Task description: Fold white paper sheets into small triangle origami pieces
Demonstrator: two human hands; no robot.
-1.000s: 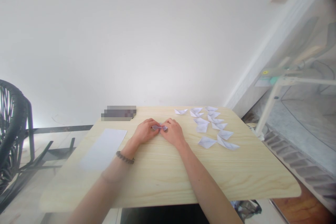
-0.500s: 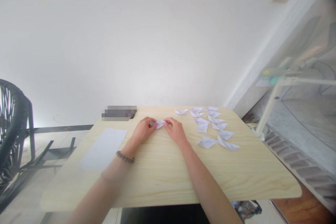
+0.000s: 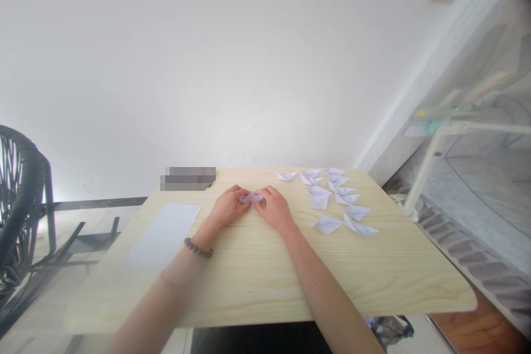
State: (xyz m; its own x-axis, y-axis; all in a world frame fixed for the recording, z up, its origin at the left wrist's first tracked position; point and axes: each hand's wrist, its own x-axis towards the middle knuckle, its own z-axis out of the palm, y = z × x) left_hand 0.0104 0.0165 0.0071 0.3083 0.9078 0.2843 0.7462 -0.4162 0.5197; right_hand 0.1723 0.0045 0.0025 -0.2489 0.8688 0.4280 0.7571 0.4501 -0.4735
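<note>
A small folded white paper point(image 3: 251, 197) is pinched between my two hands above the middle of the table point(image 3: 257, 282). My left hand point(image 3: 229, 206), with a dark beaded bracelet point(image 3: 198, 248) on its wrist, grips the paper's left side between thumb and fingers. My right hand point(image 3: 274, 207) grips its right side in the same way. Fingers cover part of the paper, so its full shape is hidden. To the right lie several folded white paper boats point(image 3: 328, 224), some touching or overlapping each other.
White paper sheets point(image 3: 168, 232) lie on the table's left side. Behind them is a dark object point(image 3: 188, 179), blurred out by pixels. A black woven chair point(image 3: 25, 199) stands at the left, a white wall point(image 3: 249, 66) rises behind the table, and a white metal frame point(image 3: 427, 168) stands right.
My right hand has moved slightly left, bringing both hands' fingertips closer together on the folded paper. The paper's visible shape has changed. The boats and sheets lie as before.
</note>
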